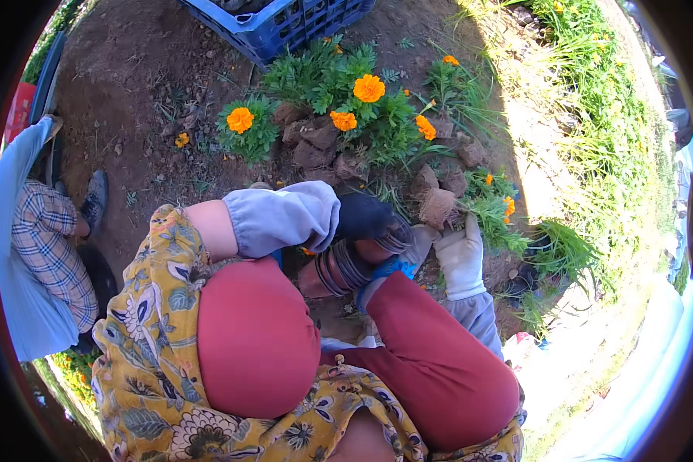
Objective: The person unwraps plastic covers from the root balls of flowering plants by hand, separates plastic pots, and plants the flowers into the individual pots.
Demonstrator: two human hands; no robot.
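My left hand (pixel 367 216), in a black glove, grips a stack of dark nested plastic nursery pots (pixel 403 235). A second nested stack (pixel 339 268) lies just below it, between my knees. In a white glove, my right hand (pixel 461 254) has its fingers at the base of a marigold plant (pixel 491 216) lying on its side. That plant's orange blooms and leaves point right. A bare root ball (pixel 437 208) sits against the fingertips. The glove partly hides how the stem is held.
Several uprooted marigolds (pixel 369 115) with exposed root balls (pixel 315 153) lie ahead on the soil. Beyond them stands a blue plastic crate (pixel 283 29). Another person's leg in plaid trousers (pixel 52 242) is at the left. Sunlit grass (pixel 600 133) borders the right side.
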